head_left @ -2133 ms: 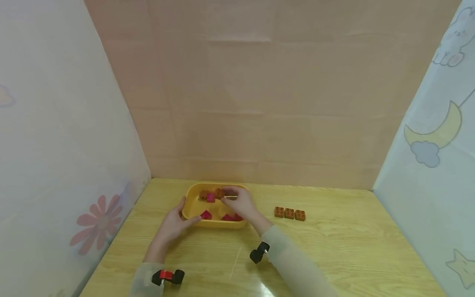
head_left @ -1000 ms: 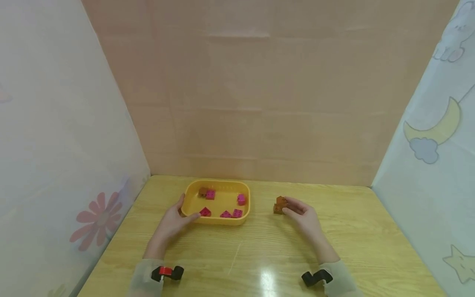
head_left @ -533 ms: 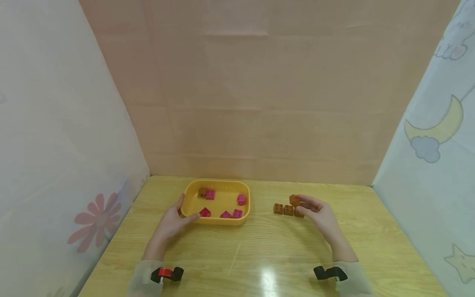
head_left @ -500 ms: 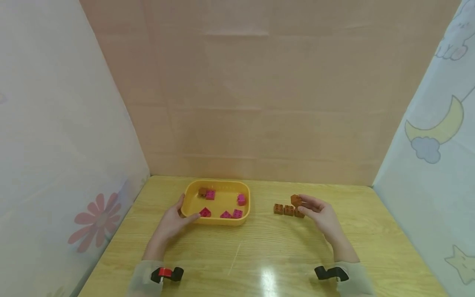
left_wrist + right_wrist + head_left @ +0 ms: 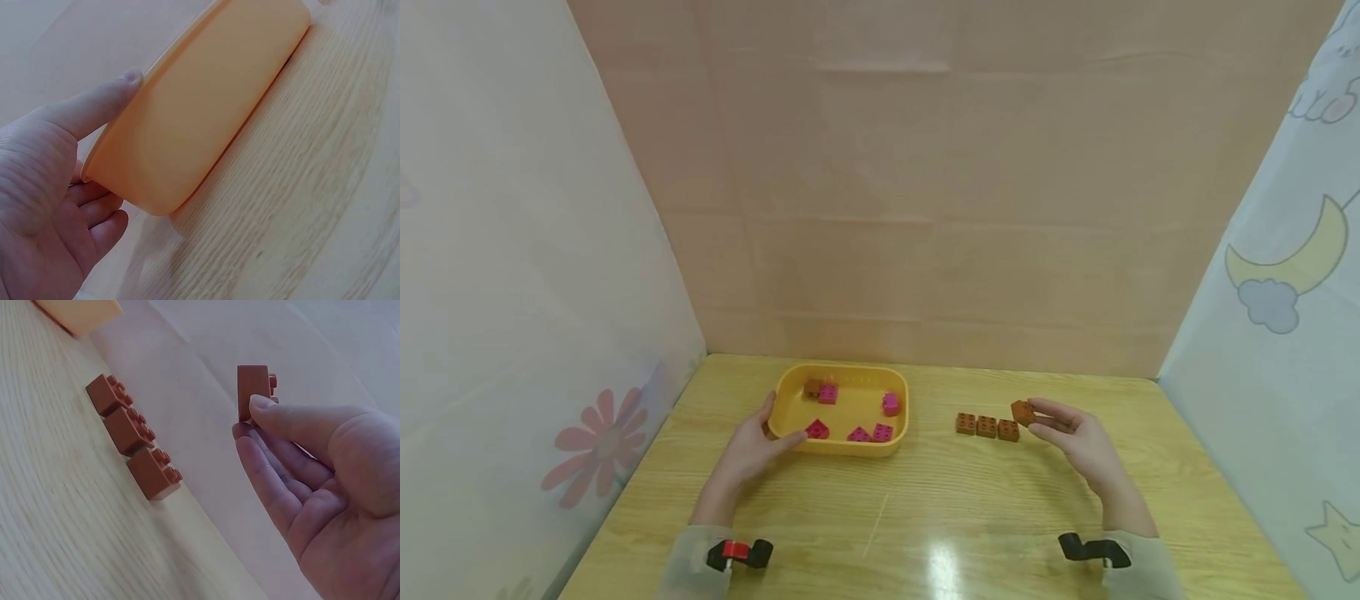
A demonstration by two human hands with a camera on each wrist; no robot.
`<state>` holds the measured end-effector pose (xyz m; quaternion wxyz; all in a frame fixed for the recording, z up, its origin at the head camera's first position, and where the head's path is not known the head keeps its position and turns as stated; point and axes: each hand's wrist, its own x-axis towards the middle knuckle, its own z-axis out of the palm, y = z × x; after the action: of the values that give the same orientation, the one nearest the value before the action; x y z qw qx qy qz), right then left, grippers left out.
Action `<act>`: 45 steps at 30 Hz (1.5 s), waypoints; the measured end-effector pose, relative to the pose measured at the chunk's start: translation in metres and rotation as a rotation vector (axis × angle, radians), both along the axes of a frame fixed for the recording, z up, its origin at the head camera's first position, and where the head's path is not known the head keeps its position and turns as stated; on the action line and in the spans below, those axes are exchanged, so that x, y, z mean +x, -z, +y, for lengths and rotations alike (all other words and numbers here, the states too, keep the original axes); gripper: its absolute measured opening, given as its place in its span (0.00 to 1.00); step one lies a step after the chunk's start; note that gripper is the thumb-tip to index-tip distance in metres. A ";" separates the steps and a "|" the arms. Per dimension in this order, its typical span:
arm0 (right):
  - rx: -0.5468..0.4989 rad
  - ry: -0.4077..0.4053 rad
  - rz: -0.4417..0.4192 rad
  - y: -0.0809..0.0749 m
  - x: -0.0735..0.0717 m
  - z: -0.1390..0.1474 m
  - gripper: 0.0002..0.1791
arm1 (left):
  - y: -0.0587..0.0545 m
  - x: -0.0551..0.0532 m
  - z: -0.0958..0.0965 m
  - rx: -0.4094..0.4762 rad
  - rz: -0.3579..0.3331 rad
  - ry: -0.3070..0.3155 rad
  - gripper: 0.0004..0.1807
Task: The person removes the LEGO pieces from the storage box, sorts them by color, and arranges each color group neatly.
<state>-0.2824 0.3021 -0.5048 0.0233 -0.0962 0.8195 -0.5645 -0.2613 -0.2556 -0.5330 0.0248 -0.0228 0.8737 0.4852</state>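
Note:
My right hand [image 5: 1078,437] pinches a brown toy brick [image 5: 1022,412] between thumb and fingers, raised just past the right end of a row of brown bricks [image 5: 987,427]. In the right wrist view, the held brick [image 5: 252,390] stands on edge with its studs to the right. At the left, my left hand [image 5: 751,442] grips the left end of a yellow tray [image 5: 842,448]. The left wrist view has the thumb on the tray's rim and the other fingers curled against its end, partly hidden behind it.
Several pink bricks, one of them a pink brick [image 5: 882,432] near the tray's front right, lie in the tray with a brown brick [image 5: 812,388]. The wooden table [image 5: 925,500] ends at a peach back sheet [image 5: 925,250] and pale printed side sheets.
My right hand has taken a brown brick out of the tray and carried it right, over the row to beyond its right end. The left hand has stayed on the tray.

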 end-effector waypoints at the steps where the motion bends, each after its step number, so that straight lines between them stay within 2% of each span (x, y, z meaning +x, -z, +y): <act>1: 0.007 0.000 -0.002 0.001 0.000 0.001 0.32 | 0.000 0.000 0.000 -0.001 0.000 -0.001 0.64; 13: 0.052 -0.006 -0.015 0.014 -0.006 0.013 0.33 | 0.000 0.000 0.001 -0.002 -0.006 -0.019 0.65; 29: 0.069 0.029 -0.075 0.019 -0.007 0.021 0.33 | -0.003 0.001 0.002 0.020 -0.006 -0.010 0.64; 40: 0.162 0.068 -0.105 0.038 -0.013 0.021 0.31 | 0.000 0.000 -0.002 0.024 -0.016 -0.005 0.65; 45: 0.211 0.083 -0.069 0.043 -0.015 0.022 0.30 | -0.001 0.000 -0.001 0.031 -0.008 0.000 0.65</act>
<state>-0.2973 0.3245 -0.5477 0.0384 -0.0397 0.8764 -0.4785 -0.2615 -0.2568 -0.5322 0.0287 -0.0247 0.8660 0.4986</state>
